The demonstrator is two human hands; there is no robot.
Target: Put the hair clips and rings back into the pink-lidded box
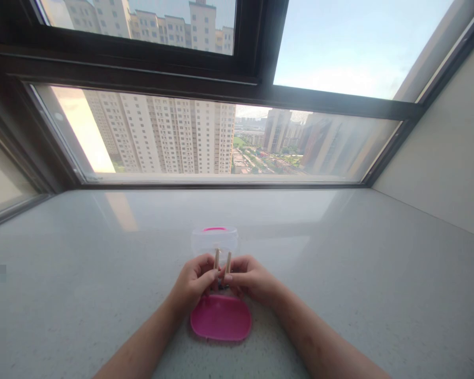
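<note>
My left hand (197, 279) pinches a slim tan stick (216, 259), upright, between thumb and fingers. In my right hand (250, 276) is another slim tan stick (228, 262), held the same way a little to the right. Small dark bits (223, 287) show between the hands, too small to name. Just below my fingers lies a pink plastic lid (221, 318), shallow like a tray. Behind the hands stands a clear plastic box (215, 239) with a pink strip (215, 229) at its far edge; my fingers hide its near part.
All of this rests on a pale speckled windowsill (102, 273). A dark window frame (221, 89) runs along the back, with tall buildings (161, 134) outside. To the right rises a white wall (450, 142).
</note>
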